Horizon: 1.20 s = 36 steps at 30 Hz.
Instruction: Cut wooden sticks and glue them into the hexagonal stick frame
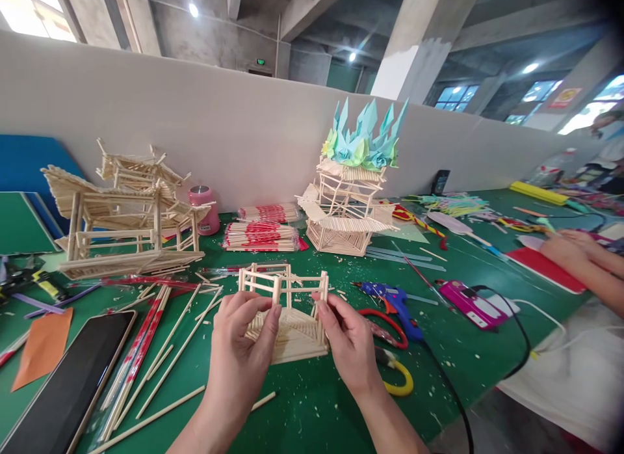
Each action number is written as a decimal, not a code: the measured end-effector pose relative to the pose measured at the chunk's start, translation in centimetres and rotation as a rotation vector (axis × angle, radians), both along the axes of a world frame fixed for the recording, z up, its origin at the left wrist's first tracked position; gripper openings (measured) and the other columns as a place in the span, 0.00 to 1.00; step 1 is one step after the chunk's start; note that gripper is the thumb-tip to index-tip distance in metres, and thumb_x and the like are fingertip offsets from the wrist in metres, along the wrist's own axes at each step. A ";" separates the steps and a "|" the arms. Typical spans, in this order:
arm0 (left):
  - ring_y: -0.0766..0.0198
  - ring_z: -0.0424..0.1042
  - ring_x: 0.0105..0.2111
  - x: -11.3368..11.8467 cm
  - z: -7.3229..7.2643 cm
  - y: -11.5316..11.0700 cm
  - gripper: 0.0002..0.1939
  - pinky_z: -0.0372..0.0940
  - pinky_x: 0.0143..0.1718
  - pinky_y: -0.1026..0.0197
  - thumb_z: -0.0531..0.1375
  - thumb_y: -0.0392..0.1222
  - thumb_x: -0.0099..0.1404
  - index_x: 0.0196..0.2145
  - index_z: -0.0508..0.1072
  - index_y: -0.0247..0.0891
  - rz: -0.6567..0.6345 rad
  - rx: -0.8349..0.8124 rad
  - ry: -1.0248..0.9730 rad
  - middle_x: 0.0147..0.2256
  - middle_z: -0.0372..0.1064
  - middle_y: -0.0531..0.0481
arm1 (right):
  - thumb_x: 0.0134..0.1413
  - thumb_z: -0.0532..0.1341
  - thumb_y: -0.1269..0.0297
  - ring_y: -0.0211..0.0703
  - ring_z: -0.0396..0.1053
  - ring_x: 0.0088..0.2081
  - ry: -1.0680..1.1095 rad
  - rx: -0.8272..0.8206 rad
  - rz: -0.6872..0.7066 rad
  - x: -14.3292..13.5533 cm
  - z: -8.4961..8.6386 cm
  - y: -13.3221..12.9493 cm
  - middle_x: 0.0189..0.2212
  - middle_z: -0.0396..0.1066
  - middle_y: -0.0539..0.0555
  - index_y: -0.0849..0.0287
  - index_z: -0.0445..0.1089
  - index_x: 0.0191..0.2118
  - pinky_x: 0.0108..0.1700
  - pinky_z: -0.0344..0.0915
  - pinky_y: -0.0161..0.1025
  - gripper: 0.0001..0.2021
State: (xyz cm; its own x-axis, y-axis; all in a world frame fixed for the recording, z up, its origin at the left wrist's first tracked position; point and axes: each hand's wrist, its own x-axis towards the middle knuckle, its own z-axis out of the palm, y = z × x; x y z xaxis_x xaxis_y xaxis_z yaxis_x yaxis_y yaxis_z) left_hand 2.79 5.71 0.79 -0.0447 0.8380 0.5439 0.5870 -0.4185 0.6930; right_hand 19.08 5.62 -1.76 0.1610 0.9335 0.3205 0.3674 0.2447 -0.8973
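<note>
Between my hands stands a small pavilion frame (299, 356) of pale wooden sticks, with a woven-looking stick floor, upright posts and rails. My left hand (244, 340) pinches its front left post between thumb and fingers. At the right post, my right hand (348, 340) has its thumb and fingertips closed on the frame; whether a small piece is also in them is hidden. To the right lie a blue glue gun (397, 304), red-handled scissors (385, 327) and a yellow-handled tool (400, 376). Loose sticks (170, 350) lie to the left.
Behind stand a larger stick building (131, 226) and a stick tower (346, 207) topped with blue paper. Stick bundles (260, 236), a pink can (207, 210), a large phone (73, 382) and a magenta power strip (478, 304) lie around. A co-worker's hands (575, 252) are at right.
</note>
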 end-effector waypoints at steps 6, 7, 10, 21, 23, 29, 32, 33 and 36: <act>0.58 0.67 0.31 1.4 0.0 -0.3 0.07 0.62 0.32 0.55 0.56 0.39 0.62 0.29 0.73 0.40 -0.031 0.008 0.051 0.29 0.71 0.48 | 0.57 0.56 0.56 0.45 0.68 0.30 0.000 0.003 -0.050 1.0 -0.7 -0.3 0.26 0.70 0.52 0.60 0.73 0.38 0.30 0.65 0.36 0.14; 0.58 0.67 0.31 1.5 0.0 -0.3 0.06 0.62 0.32 0.55 0.56 0.39 0.62 0.29 0.73 0.41 -0.038 0.009 0.058 0.29 0.71 0.48 | 0.56 0.56 0.56 0.44 0.68 0.28 -0.002 0.002 -0.054 1.1 -0.7 -0.4 0.24 0.69 0.51 0.60 0.73 0.37 0.29 0.65 0.35 0.14; 0.57 0.67 0.32 1.8 -0.2 -0.3 0.06 0.62 0.31 0.55 0.56 0.38 0.62 0.30 0.73 0.40 -0.057 0.017 0.072 0.29 0.71 0.48 | 0.57 0.56 0.57 0.42 0.66 0.26 -0.006 0.001 -0.060 1.3 -0.6 -0.5 0.20 0.66 0.49 0.59 0.73 0.34 0.26 0.62 0.34 0.13; 0.56 0.67 0.32 1.4 0.0 -0.2 0.06 0.61 0.32 0.54 0.56 0.39 0.62 0.29 0.73 0.40 -0.015 0.024 0.069 0.30 0.71 0.48 | 0.57 0.55 0.56 0.43 0.67 0.28 0.019 -0.013 -0.048 0.9 -0.5 -0.5 0.25 0.69 0.52 0.62 0.73 0.37 0.29 0.65 0.35 0.15; 0.56 0.67 0.32 1.1 -0.1 -0.2 0.06 0.61 0.32 0.54 0.57 0.40 0.62 0.29 0.73 0.41 -0.018 0.021 0.073 0.30 0.71 0.48 | 0.57 0.55 0.56 0.42 0.66 0.28 0.023 -0.014 -0.041 0.7 -0.4 -0.5 0.24 0.68 0.52 0.62 0.72 0.37 0.29 0.65 0.35 0.15; 0.57 0.67 0.33 0.1 -0.5 0.0 0.06 0.63 0.33 0.54 0.57 0.40 0.61 0.30 0.73 0.40 -0.009 0.041 0.068 0.30 0.71 0.48 | 0.57 0.55 0.57 0.39 0.63 0.26 0.041 -0.011 0.000 -0.1 -0.1 -0.5 0.23 0.65 0.50 0.61 0.71 0.32 0.26 0.62 0.32 0.14; 0.57 0.66 0.33 -0.2 -0.6 0.0 0.06 0.63 0.33 0.55 0.57 0.40 0.61 0.30 0.73 0.38 0.008 0.067 0.057 0.30 0.71 0.47 | 0.57 0.54 0.57 0.37 0.60 0.24 0.044 -0.014 0.015 -0.5 0.0 -0.4 0.23 0.63 0.49 0.61 0.70 0.30 0.25 0.60 0.32 0.14; 0.57 0.66 0.33 -0.3 -0.6 0.1 0.06 0.63 0.32 0.55 0.57 0.40 0.61 0.30 0.73 0.38 0.014 0.071 0.056 0.30 0.71 0.47 | 0.58 0.54 0.57 0.37 0.60 0.24 0.043 -0.015 0.018 -0.5 0.0 -0.4 0.22 0.63 0.49 0.61 0.69 0.30 0.25 0.59 0.32 0.14; 0.57 0.67 0.32 -0.5 -0.7 0.1 0.06 0.62 0.32 0.55 0.57 0.40 0.61 0.30 0.73 0.37 0.025 0.076 0.062 0.30 0.71 0.47 | 0.58 0.54 0.58 0.37 0.58 0.24 0.043 -0.014 0.028 -0.8 0.1 -0.4 0.22 0.61 0.48 0.61 0.68 0.28 0.25 0.58 0.32 0.14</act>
